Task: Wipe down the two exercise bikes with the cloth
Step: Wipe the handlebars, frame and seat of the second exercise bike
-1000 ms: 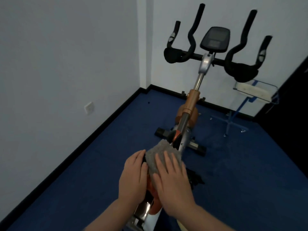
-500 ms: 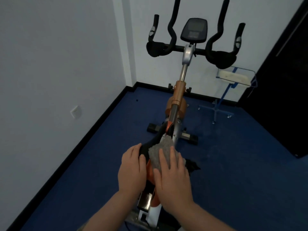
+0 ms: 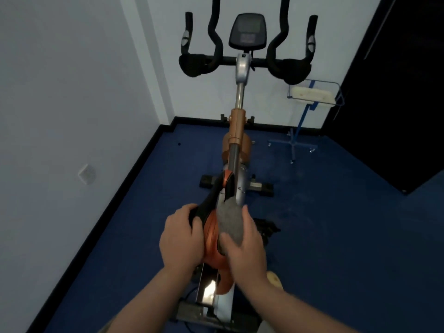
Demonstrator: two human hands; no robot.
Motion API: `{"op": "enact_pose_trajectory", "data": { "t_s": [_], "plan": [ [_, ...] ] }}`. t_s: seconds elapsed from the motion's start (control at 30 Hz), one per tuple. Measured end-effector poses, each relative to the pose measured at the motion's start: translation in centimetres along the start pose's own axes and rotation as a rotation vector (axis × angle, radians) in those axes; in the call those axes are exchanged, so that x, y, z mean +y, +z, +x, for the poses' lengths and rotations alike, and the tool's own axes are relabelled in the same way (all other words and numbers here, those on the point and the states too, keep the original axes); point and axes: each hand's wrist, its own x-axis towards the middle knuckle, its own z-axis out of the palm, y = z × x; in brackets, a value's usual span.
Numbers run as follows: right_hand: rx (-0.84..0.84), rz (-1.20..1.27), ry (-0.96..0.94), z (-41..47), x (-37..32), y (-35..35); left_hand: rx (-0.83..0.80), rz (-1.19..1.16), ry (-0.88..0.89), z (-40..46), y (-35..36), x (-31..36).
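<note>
blue wire basket (image 3: 314, 83) has a white block in it | left hand (image 3: 180, 239) grips the bike saddle (image 3: 211, 227) edge | right hand (image 3: 245, 246) pinches the grey cloth (image 3: 229, 222) on it

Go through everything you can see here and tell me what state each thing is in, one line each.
Grey cloth: pressed on the saddle under the right hand.
Orange and black bike saddle: held on both sides.
Left hand: grips the saddle's left edge.
Right hand: holds the cloth.
Black console screen: dark, unlit.
Black handlebars: untouched.
</note>
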Motion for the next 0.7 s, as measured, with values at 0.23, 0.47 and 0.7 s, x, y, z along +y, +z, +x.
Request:
{"op": "enact_pose_trajectory", "data": {
  "t_s": [0.23, 0.47, 0.7],
  "plan": [
    [-0.142, 0.182, 0.077, 0.3, 0.9, -1.5, 0.013, 0.003, 0.006, -0.3, 0.3, -0.2],
    [-0.145, 0.214, 0.209, 1.9, -1.0, -1.6, 0.016, 0.011, -0.001, -0.2, 0.1, -0.2],
    [0.075, -0.005, 0.082, -2.4, 0.0, 0.5, 0.003, 0.006, -0.011, -0.4, 0.0, -0.1]
  ]
}}
